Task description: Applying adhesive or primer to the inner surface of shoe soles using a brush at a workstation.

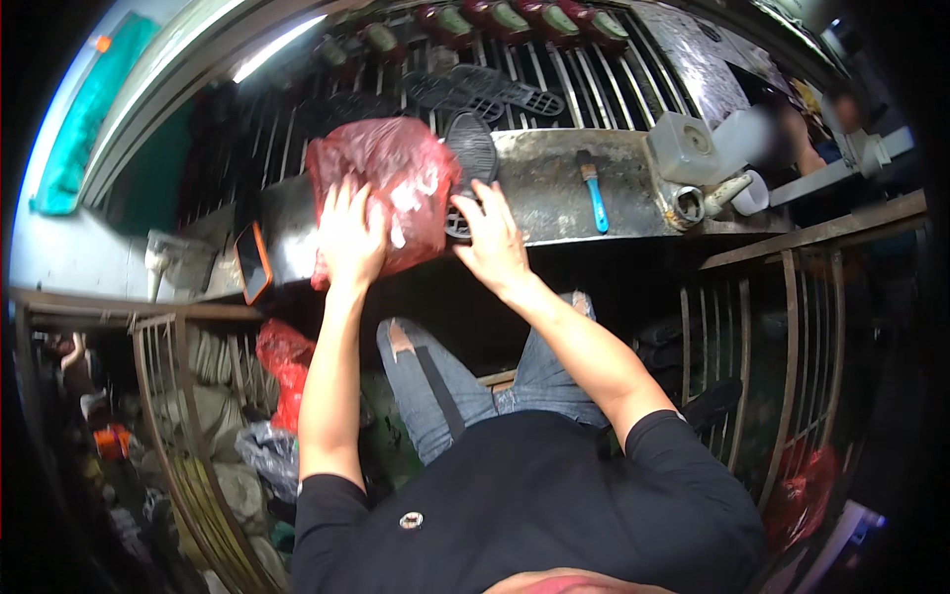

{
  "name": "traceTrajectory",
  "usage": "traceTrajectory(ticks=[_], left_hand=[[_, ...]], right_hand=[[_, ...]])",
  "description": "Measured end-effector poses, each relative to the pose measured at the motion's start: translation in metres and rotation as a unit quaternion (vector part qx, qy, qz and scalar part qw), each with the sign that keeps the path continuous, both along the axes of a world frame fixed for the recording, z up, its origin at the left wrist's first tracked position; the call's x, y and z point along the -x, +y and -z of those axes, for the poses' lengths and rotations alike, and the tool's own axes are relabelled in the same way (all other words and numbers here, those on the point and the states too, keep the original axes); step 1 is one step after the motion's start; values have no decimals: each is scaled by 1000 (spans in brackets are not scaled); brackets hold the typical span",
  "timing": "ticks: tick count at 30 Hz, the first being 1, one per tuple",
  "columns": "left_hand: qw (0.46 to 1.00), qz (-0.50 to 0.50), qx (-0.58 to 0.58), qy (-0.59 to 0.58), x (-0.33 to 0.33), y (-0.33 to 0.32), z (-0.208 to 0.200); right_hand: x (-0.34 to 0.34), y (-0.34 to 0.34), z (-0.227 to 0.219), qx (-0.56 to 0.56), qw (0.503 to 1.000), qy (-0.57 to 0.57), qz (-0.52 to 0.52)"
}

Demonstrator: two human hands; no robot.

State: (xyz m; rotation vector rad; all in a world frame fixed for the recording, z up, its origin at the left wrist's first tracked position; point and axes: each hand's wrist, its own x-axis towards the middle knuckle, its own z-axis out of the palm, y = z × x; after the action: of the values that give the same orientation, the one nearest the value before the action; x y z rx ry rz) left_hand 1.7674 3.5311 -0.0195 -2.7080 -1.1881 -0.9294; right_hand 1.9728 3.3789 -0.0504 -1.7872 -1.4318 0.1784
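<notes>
Glossy, crinkled red plastic bag (pixel 404 163)

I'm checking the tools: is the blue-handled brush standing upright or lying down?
Lying down: the brush rests along its length on the bench, bristles pointing away from the person, handle toward the near edge.

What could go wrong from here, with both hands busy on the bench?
The red bag under the left hand looks thin and loose; it might slide and nudge the black sole at the right hand.
The orange-edged phone sits near the bench's front edge, so a bump could drop it.
The blue-handled brush points toward that edge and might get knocked off.
</notes>
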Motion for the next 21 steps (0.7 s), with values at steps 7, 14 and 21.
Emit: traceTrajectory(ticks=[7,14,21], left_hand=[[1000,-2,-24,3,-8,5,7],[999,1,-27,-22,5,-8,4],[999,-25,18,-12,15,-22,13]], right_hand=[[8,-19,1,35,995,-96,-6],[9,-30,2,39,990,-125,-47],[5,41,-65,-113,986,-118,-23]])
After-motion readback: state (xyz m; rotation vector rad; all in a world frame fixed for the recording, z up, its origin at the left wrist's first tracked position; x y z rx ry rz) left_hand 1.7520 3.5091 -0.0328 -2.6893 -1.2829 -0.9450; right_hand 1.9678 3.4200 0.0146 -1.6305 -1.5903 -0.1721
